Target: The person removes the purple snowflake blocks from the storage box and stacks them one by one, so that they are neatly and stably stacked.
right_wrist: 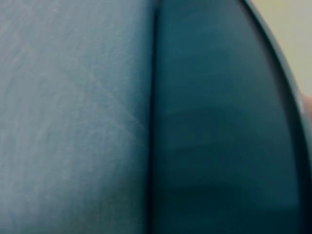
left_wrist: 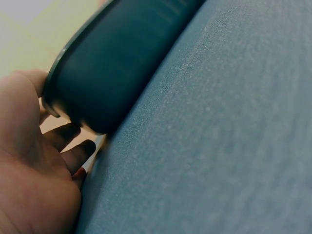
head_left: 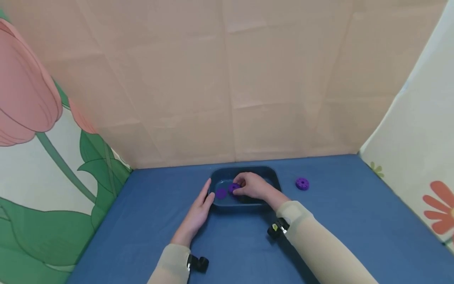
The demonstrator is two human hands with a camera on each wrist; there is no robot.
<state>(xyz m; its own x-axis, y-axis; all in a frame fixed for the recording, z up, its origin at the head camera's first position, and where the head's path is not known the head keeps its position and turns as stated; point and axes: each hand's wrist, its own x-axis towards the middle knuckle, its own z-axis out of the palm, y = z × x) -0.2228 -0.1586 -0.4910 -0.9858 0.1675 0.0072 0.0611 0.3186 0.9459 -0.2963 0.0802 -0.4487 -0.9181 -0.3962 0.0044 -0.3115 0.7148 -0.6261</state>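
Note:
A dark blue plastic tray (head_left: pixel 244 208) stands on the blue cloth. Inside it, toward the left, lies one purple disc (head_left: pixel 221 193). Between thumb and fingers my right hand (head_left: pixel 251 185) pinches a second purple disc with holes (head_left: pixel 233 187), low inside the tray beside the first. My left hand (head_left: pixel 198 208) rests against the tray's left end, its fingers extended along the outer wall and the thumb near the rim. In the left wrist view that hand (left_wrist: pixel 34 151) touches the tray wall (left_wrist: pixel 112 63). The right wrist view shows mostly the tray's outer side (right_wrist: pixel 224 122).
A third purple disc (head_left: pixel 302 183) with holes lies on the blue cloth (head_left: pixel 241 248) right of the tray. Behind the table hangs a beige sheet (head_left: pixel 227 86). Printed floral panels stand left and right.

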